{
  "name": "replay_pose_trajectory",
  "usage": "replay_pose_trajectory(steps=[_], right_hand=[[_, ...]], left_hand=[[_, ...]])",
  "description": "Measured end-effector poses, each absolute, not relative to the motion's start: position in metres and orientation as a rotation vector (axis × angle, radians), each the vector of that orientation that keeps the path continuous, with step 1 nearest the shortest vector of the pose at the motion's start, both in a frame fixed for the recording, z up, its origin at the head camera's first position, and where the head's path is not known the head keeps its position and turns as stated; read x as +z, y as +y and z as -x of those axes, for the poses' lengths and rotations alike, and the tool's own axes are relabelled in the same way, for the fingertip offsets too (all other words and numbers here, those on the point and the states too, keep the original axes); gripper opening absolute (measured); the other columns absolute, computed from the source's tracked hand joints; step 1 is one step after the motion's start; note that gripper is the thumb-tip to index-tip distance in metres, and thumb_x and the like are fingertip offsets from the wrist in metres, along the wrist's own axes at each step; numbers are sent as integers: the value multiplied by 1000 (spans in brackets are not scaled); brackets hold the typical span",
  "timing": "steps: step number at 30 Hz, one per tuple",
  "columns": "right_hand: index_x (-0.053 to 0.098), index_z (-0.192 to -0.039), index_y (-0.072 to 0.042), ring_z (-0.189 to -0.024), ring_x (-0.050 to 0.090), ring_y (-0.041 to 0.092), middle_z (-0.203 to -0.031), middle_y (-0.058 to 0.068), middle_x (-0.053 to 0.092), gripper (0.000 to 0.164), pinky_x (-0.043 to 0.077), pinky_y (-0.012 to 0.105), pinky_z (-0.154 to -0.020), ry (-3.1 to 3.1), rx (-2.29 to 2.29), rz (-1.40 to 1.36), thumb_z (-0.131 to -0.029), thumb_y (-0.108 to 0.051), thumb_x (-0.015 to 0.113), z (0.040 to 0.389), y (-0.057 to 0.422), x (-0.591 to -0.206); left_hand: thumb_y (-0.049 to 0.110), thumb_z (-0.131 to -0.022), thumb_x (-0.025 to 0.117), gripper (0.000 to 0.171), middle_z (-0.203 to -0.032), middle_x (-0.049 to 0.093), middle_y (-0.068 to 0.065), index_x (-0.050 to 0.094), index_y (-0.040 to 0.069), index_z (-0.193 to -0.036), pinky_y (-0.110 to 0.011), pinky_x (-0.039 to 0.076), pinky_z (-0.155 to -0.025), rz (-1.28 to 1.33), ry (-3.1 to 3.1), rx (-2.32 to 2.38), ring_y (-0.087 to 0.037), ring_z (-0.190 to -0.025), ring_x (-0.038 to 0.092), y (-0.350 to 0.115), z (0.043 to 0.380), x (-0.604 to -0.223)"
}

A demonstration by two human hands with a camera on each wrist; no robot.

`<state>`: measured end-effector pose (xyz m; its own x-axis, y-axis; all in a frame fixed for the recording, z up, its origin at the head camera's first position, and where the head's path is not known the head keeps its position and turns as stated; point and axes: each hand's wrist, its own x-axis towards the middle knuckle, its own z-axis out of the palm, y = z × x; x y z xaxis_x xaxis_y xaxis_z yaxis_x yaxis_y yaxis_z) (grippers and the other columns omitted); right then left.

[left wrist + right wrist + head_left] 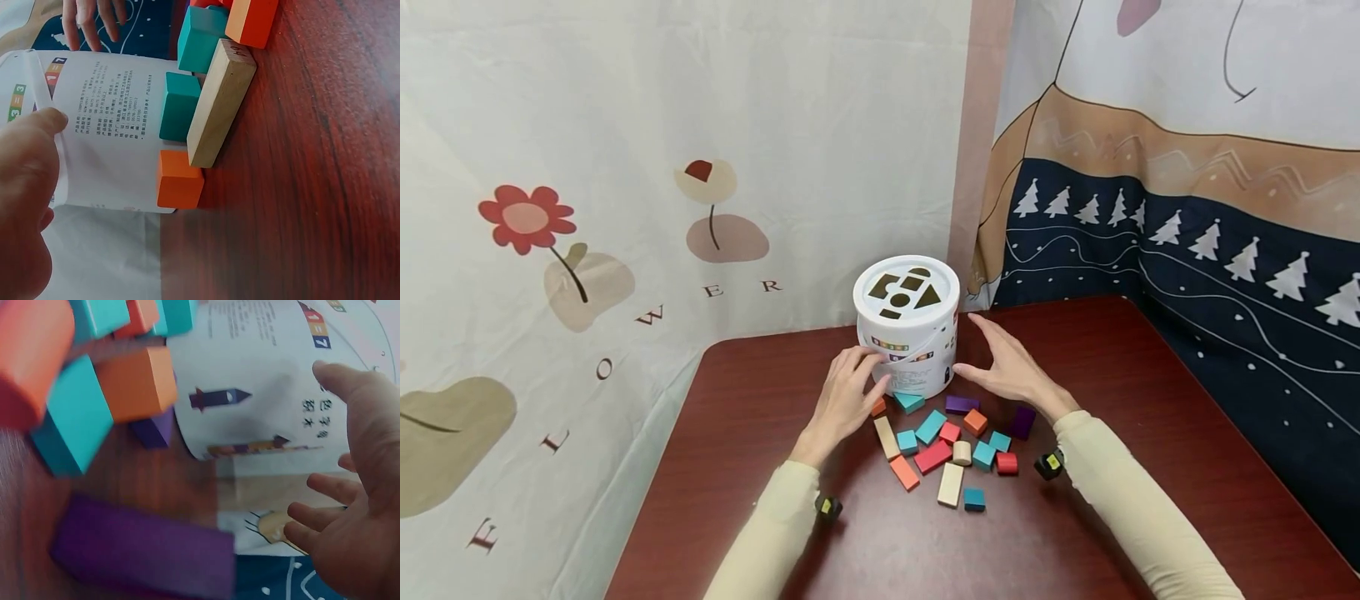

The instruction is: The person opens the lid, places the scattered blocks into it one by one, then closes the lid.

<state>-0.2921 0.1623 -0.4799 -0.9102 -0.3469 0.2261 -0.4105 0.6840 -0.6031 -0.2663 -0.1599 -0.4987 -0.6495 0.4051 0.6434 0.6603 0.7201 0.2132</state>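
A white bucket (pixel 910 375) with shape-cut holes in its lid (pixel 917 292) stands upright at the back of the table. My left hand (pixel 848 392) is at its left front side, fingers relaxed against the bucket wall near the white handle (pixel 39 81). On the other side my right hand (pixel 1011 367) is spread beside the bucket, thumb toward its wall, nothing held. In front lie several wooden blocks: a plain plank (pixel 219 106), an orange cube (pixel 180 180), a purple block (pixel 144 547) and a red block (pixel 933 457) among them.
The blocks are scattered over the dark red-brown table (pixel 737 433) between both forearms. A pale flower-print curtain (pixel 625 125) hangs behind and to the left. At right, a navy curtain with white trees (pixel 1225 275) borders the table edge.
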Motion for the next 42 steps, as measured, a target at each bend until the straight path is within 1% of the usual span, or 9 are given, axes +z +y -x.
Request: replay_pose_trajectory(steps=[4, 9, 16, 21, 27, 32, 36, 42], right_hand=[[22, -165, -10, -144, 34, 36, -162, 17, 33, 106, 34, 64, -110, -2755, 1170, -609, -84, -52, 77, 293, 156, -487], [19, -165, -11, -141, 37, 39, -161, 18, 33, 110, 36, 64, -108, -2716, 1254, -598, -82, -49, 81, 294, 148, -495], [16, -165, -11, -142, 36, 35, -162, 16, 31, 116, 36, 61, -110, -2700, 1300, -565, -79, -50, 83, 297, 139, -503], [14, -166, -12, -143, 36, 33, -163, 15, 30, 117, 36, 59, -111, -2696, 1346, -556, -79, -51, 83, 297, 135, -506], [14, -166, -12, -140, 39, 33, -161, 14, 32, 118, 39, 55, -110, -2635, 1401, -599, -78, -46, 85, 299, 129, -508], [13, -166, -12, -144, 32, 34, -162, 13, 29, 117, 39, 58, -109, -2578, 1453, -637, -79, -42, 86, 301, 127, -509], [11, -166, -14, -146, 29, 32, -164, 10, 26, 118, 37, 58, -110, -2588, 1464, -615, -79, -44, 85, 301, 125, -511], [9, -167, -21, -145, 31, 28, -163, 7, 27, 120, 37, 57, -111, -2597, 1486, -610, -77, -51, 84, 300, 122, -513]], left_hand=[[22, -90, 76, 25, -114, 61, -8, 70, 7, -110, -46, 39, -105, 800, -2359, -552, -25, -110, 51, -157, 270, -498], [20, -88, 78, 24, -109, 60, -8, 67, 7, -105, -45, 39, -103, 772, -2368, -521, -25, -106, 50, -156, 273, -497], [9, -86, 77, 19, -105, 61, -9, 65, 5, -100, -46, 40, -102, 805, -2284, -500, -28, -106, 52, -159, 273, -485], [5, -88, 75, 17, -106, 64, -11, 69, 3, -104, -45, 42, -102, 841, -2218, -518, -28, -107, 55, -163, 271, -471], [4, -88, 75, 19, -105, 65, -11, 70, 3, -106, -45, 45, -96, 864, -2135, -568, -29, -104, 57, -166, 271, -456], [4, -89, 76, 22, -108, 66, -14, 72, 1, -110, -45, 47, -91, 885, -2053, -599, -30, -105, 57, -164, 275, -443], [5, -91, 74, 23, -112, 66, -16, 72, 1, -114, -45, 48, -89, 897, -2021, -586, -31, -106, 57, -162, 280, -431], [4, -92, 72, 27, -117, 65, -16, 71, 2, -118, -46, 47, -92, 916, -2010, -584, -31, -109, 57, -157, 298, -411]])
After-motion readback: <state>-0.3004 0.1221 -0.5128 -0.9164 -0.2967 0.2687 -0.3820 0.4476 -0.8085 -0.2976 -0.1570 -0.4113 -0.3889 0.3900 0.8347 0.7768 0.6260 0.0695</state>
